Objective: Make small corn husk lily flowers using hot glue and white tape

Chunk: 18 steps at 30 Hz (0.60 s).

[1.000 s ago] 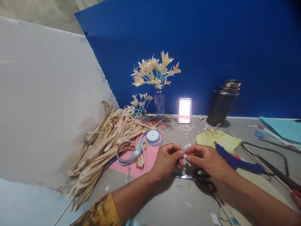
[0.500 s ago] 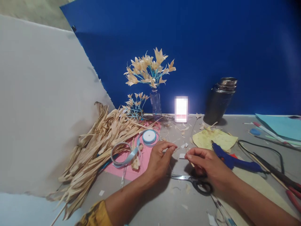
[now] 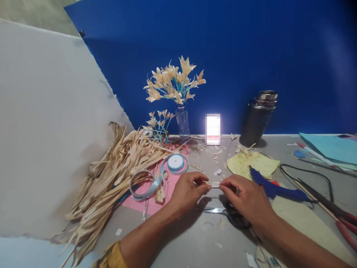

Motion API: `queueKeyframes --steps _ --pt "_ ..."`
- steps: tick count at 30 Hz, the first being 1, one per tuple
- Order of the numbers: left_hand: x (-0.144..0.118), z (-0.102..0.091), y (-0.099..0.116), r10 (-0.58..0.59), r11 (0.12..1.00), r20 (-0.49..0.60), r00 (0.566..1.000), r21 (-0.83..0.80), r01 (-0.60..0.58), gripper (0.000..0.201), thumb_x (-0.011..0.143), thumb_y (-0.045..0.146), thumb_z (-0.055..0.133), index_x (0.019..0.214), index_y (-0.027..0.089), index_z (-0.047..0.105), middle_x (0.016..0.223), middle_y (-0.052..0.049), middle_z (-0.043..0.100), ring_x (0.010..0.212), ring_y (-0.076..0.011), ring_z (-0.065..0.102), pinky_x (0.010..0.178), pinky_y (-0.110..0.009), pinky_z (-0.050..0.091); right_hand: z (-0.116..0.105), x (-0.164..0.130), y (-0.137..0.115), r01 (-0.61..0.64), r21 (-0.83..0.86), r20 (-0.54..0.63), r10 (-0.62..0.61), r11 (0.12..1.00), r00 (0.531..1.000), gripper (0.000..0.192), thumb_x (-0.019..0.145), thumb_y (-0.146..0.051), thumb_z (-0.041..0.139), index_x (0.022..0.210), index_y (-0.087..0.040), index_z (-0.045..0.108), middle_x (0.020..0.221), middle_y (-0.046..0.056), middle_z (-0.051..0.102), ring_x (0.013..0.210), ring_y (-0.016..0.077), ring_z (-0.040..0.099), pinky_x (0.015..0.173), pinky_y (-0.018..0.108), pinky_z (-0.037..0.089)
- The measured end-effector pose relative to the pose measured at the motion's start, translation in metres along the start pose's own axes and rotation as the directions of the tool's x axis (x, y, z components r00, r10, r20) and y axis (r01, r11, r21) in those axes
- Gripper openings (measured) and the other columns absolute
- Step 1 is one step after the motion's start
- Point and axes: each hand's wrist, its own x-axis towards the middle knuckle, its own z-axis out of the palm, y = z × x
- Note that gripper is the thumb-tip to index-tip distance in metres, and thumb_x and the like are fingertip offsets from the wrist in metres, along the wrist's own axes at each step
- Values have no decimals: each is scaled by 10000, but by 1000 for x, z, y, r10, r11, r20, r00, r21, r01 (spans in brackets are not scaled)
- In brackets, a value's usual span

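Both hands meet just above the grey counter (image 3: 195, 238), in front of the pink paper sheet (image 3: 173, 186). The left hand (image 3: 186, 193) has its thumb and forefinger pinched shut on one end of a small pale strip of dried husk (image 3: 215, 185); the right hand (image 3: 248, 197) pinches the other end in the same way, its remaining fingers curled loosely. The strip hangs level between the two pinches, clear of the counter and directly over the blades of the black-handled steel scissors (image 3: 228, 216), which lie partly under the right palm.

To handle so small and brittle a piece well, the grips should stay right at the fingertips, close together, so the husk bends where it is meant to rather than cracking in the middle. Even, gentle tension from both sides looks wiser than a tug, since dried husk probably tears along its grain. Keeping it low over the counter means a dropped scrap would land near, though it could get lost among the pale offcuts scattered there.

The blue glue gun (image 3: 276, 188) rests just right of the right hand on the yellow paper (image 3: 251, 163), its nozzle pointing toward the work, so the wrist should keep clear of it. The roll of light blue ribbon (image 3: 175, 162) and the heap of dried husk leaves (image 3: 111, 178) lie to the left, the clear bottle of husk flowers (image 3: 182, 123) behind.
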Motion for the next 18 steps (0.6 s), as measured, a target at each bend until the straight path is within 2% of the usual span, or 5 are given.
queueKeyframes --steps 3,5,8,14,18 --pt "0 2 4 65 998 -23 998 -20 -65 231 726 295 829 932 192 809 891 -84 755 825 -219 652 720 -275 453 0 -2 1 78 -98 -15 -80 992 997 201 938 -302 565 793 -247 693 787 36 730 762 215 681 670 318 424" --pt "0 4 7 80 997 -6 997 5 -79 122 812 293 737 781 190 796 781 -66 725 750 -198 622 666 -266 422 1 -2 1 118 -127 -6 -120 985 993 197 949 -283 565 801 -245 690 797 37 729 778 215 680 679 317 424" --pt "-1 7 9 38 999 10 999 13 -38 251 850 243 650 624 187 743 622 -28 644 638 -166 560 617 -262 384 1 -2 1 124 -125 -5 -126 984 992 175 951 -276 578 811 -244 678 808 38 718 795 217 673 699 321 430" --pt "1 6 7 -36 984 24 999 -172 39 95 743 238 747 692 176 796 645 -44 685 595 -162 590 594 -266 431 -5 1 -4 55 12 38 -55 998 998 245 982 -338 489 804 -239 624 805 39 682 784 213 630 714 328 430" --pt "1 6 8 -111 954 -4 994 -279 105 90 682 242 805 707 156 802 622 -48 681 563 -144 586 557 -252 432 -8 3 -5 -127 193 123 105 973 987 379 989 -452 466 700 -233 575 677 15 621 659 190 558 626 314 391"
